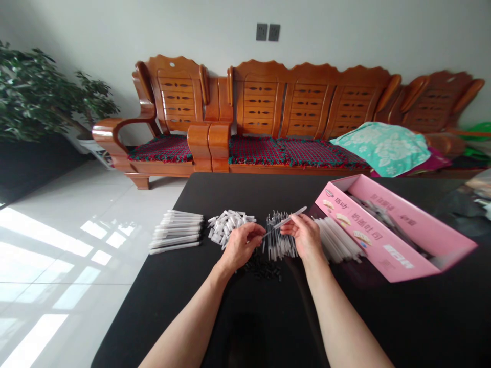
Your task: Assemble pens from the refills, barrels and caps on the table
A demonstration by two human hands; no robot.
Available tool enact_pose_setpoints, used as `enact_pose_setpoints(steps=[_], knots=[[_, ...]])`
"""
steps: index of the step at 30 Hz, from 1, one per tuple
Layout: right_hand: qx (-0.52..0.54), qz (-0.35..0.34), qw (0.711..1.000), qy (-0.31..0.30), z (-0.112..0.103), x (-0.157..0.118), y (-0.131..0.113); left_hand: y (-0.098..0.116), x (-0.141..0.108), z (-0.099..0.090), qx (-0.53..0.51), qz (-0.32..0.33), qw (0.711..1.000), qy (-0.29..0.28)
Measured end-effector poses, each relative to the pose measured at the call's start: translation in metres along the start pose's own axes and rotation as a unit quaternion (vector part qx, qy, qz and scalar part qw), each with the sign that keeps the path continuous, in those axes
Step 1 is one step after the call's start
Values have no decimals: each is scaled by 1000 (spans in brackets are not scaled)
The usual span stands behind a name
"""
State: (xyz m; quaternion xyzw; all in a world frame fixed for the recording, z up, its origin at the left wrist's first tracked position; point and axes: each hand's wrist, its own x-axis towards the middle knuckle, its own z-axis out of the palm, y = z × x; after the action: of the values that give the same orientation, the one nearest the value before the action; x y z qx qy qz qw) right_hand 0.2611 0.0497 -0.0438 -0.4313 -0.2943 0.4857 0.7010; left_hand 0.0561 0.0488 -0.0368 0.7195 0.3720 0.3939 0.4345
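Observation:
My right hand (304,236) is closed on a whitish translucent pen barrel (294,215), which tilts up to the right. Pinched in my left hand (242,245) is a thin pen refill (269,232), its other end at the barrel's lower end. How far it sits inside the barrel I cannot tell. Beneath the hands lies a row of refills (282,248). White pen caps (227,225) are heaped beyond my left hand, and small black pieces (264,270) lie nearer me. More empty barrels (339,240) lie right of my right hand.
A bundle of capped pens (177,231) lies at the table's left side. On the right stands an open pink box (383,250) with dark and grey contents. Behind the black table (264,317) is a wooden bench (307,102) with a teal cushion (383,148). Plants stand at far left.

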Motion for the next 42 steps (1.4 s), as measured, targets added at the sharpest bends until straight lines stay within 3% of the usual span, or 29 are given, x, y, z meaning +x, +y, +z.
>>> enact_pose_setpoints(steps=[5, 9, 11, 14, 19, 24, 37, 39, 42], knots=[[-4, 67, 995, -70, 9, -9, 4, -2, -1, 14, -93, -18, 995, 33], [32, 106, 990, -88, 7, -8, 6, -3, 1, 12, -95, -17, 993, 62], [75, 119, 987, -73, 2, -4, 6, -4, 2, 3, -61, -10, 994, 94], [144, 121, 982, -36, -6, 3, 5, -6, 4, -10, 71, -1, 990, 125], [164, 107, 980, -28, -11, 8, 4, -4, 0, -6, 289, -35, 956, 39], [147, 105, 982, -47, -9, 5, 7, 0, -1, 9, 375, -31, 926, -29], [136, 105, 984, -49, -8, 4, 8, -5, 2, 12, 372, 4, 925, -76], [136, 105, 984, -48, -8, 4, 8, -5, 3, 13, 354, 2, 933, -68], [134, 106, 984, -46, -8, 4, 7, -5, 4, 12, 258, 3, 966, -3]])
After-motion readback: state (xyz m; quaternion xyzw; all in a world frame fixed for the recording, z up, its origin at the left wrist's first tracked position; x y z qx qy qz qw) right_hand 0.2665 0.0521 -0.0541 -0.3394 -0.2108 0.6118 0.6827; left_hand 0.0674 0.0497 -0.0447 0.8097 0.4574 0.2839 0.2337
